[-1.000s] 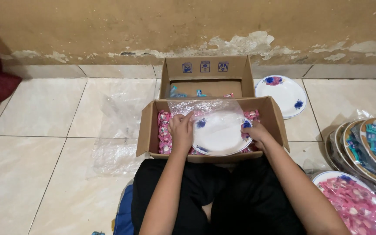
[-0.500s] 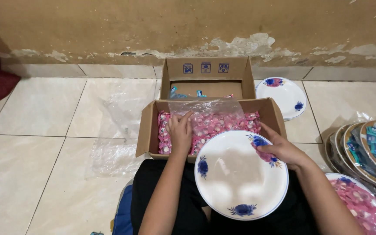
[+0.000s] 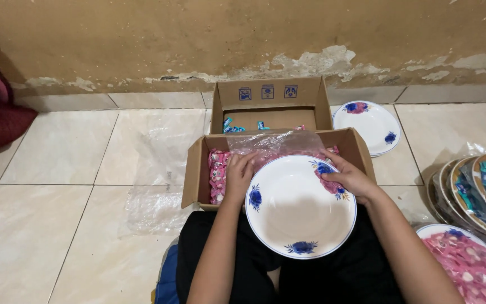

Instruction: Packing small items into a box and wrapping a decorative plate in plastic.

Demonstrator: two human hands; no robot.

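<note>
right hand holds white blue-flowered plate over lap; left hand fingers curl among pink packets in brown box bearing blue square labels, on beige tiled floor.

Bare tiles left of box

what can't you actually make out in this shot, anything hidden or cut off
Head view:
- Pink sweets in the cardboard box: mostly hidden by the white plate and both hands.
- Left hand fingertips: buried in the sweets.
- Plate of pink sweets: cut by the lower right edge.
- Stacked trays: cut by the right edge.
</note>
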